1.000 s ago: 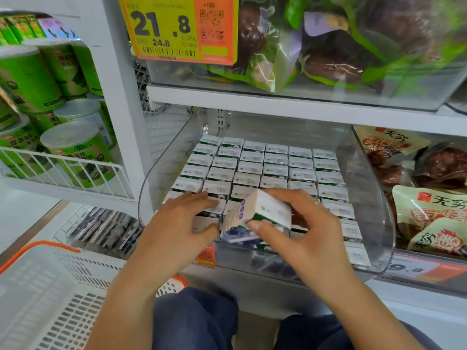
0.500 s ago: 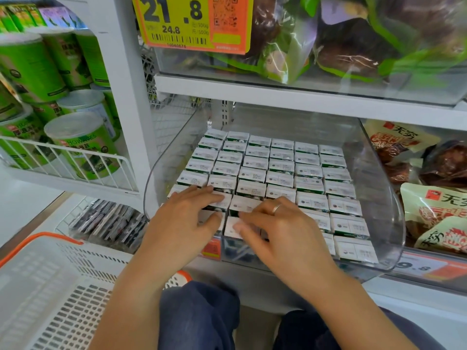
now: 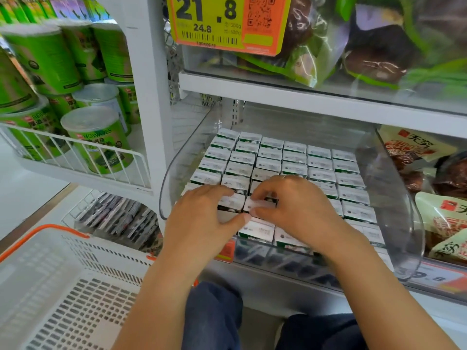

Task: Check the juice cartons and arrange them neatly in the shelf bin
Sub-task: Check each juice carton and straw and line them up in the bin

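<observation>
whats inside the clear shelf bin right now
The clear shelf bin holds juice cartons standing in tight rows, tops up. The left hand and right hand cover several front cartons; anything below the top layer is hidden.

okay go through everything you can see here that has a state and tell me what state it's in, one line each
juice cartons: upright, packed in tidy rows in the bin
carton under the fingers: in its row, pinched between right thumb and fingertips
clear shelf bin: nearly full
left hand: flat on the front cartons, no grip
right hand: fingers curled on one carton
white basket: looks empty
green cans: upright, lids on
</observation>
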